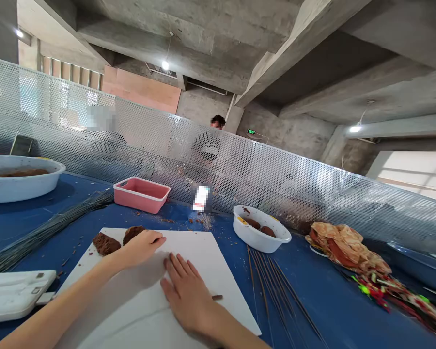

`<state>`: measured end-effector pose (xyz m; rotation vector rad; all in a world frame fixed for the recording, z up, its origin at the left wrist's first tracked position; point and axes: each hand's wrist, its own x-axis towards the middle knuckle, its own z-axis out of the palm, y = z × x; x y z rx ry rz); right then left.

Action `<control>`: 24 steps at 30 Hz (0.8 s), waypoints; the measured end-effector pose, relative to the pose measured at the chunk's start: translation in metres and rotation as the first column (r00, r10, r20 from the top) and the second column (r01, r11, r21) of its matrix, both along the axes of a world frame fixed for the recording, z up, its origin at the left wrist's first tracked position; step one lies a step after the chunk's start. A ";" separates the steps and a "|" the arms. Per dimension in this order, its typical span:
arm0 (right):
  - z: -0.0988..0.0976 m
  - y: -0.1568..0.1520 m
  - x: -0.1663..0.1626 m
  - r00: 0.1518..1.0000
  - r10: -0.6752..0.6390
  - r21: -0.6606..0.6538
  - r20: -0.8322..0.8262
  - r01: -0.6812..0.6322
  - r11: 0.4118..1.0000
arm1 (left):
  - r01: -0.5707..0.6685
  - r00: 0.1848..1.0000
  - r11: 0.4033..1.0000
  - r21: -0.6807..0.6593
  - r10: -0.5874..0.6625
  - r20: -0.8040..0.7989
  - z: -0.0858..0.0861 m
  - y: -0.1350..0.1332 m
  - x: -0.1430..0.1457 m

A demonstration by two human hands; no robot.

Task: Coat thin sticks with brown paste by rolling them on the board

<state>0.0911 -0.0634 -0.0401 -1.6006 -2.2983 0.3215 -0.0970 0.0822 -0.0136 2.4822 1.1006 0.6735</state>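
Observation:
A white board (131,310) lies before me on the blue table. My right hand (189,293) rests palm down on it with fingers stretched out. From beneath that hand's right side pokes the end of a thin brown roll (217,297); the rest of it is hidden. Over the board's far part, my left hand (143,247) is closed, its fingers curled together. Whatever it may hold is hidden. Just behind its wrist are two crumbly dark-brown clay-like lumps, one at the left (106,244) and one partly covered by the hand (132,234).
A pink basket (141,196) and a white basin with brown lumps (261,230) stand behind the board. Thin sticks (276,286) lie at right, a wire bundle (47,230) at left. A white device (14,295) is near left. A perforated metal screen (240,169) crosses behind; people sit beyond.

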 end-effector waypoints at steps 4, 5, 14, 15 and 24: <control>-0.006 -0.021 0.000 1.000 0.023 0.000 -0.012 -0.023 1.000 | 0.031 0.999 0.999 -0.011 -0.032 -0.020 -0.003 -0.001 0.002; -0.005 -0.022 -0.001 1.000 0.027 -0.005 -0.012 -0.027 1.000 | 0.034 0.999 0.999 -0.009 -0.035 -0.022 -0.003 0.000 0.002; 0.031 0.047 -0.001 0.995 0.098 -0.125 0.004 -0.097 0.987 | 0.033 0.999 0.999 0.025 -0.032 -0.037 -0.005 0.001 -0.001; 0.036 0.059 0.000 0.989 0.144 -0.182 0.015 -0.139 0.973 | 0.029 0.999 0.999 0.023 -0.028 -0.042 -0.006 0.002 -0.002; 0.025 0.041 0.012 1.000 0.016 -0.112 0.005 -0.015 0.994 | 0.034 0.995 0.999 0.020 -0.032 -0.090 -0.003 -0.005 -0.001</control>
